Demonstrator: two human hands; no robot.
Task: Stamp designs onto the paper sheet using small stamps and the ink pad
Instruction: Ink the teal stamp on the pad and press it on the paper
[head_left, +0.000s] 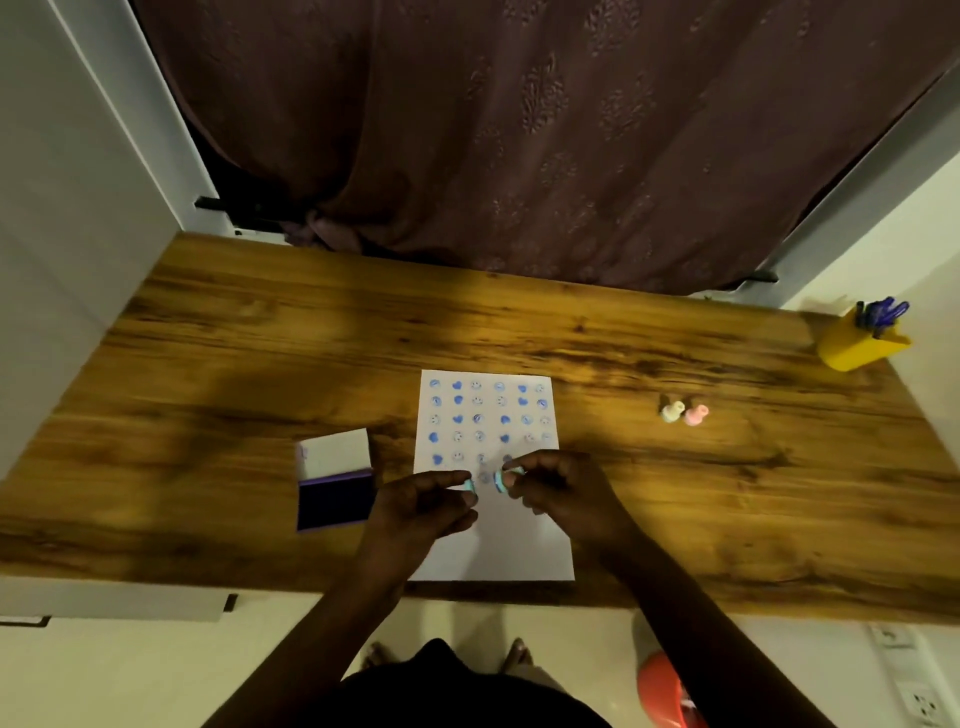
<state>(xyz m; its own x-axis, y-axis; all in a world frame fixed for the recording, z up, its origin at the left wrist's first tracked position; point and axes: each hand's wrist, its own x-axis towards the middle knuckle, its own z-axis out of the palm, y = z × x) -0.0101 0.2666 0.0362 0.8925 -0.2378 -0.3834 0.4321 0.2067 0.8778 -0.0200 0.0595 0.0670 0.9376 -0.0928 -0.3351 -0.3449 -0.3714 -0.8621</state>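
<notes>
A white paper sheet (519, 540) lies on the wooden table (260, 364), its upper half filled with rows of blue hearts and smiley prints. My left hand (421, 509) pinches a small light-blue stamp (469, 485) just above the sheet. My right hand (561, 493) pinches a second light-blue stamp (502, 481) close beside it, over the lowest printed row. The ink pad (335, 500) sits open to the left of the sheet, its dark pad facing up and its white lid (335, 453) folded back.
Two spare stamps, a cream one (671, 411) and a pink one (695, 414), stand to the right of the sheet. A yellow pen holder (860, 343) with blue pens sits at the far right corner. A dark curtain (519, 130) hangs behind the table.
</notes>
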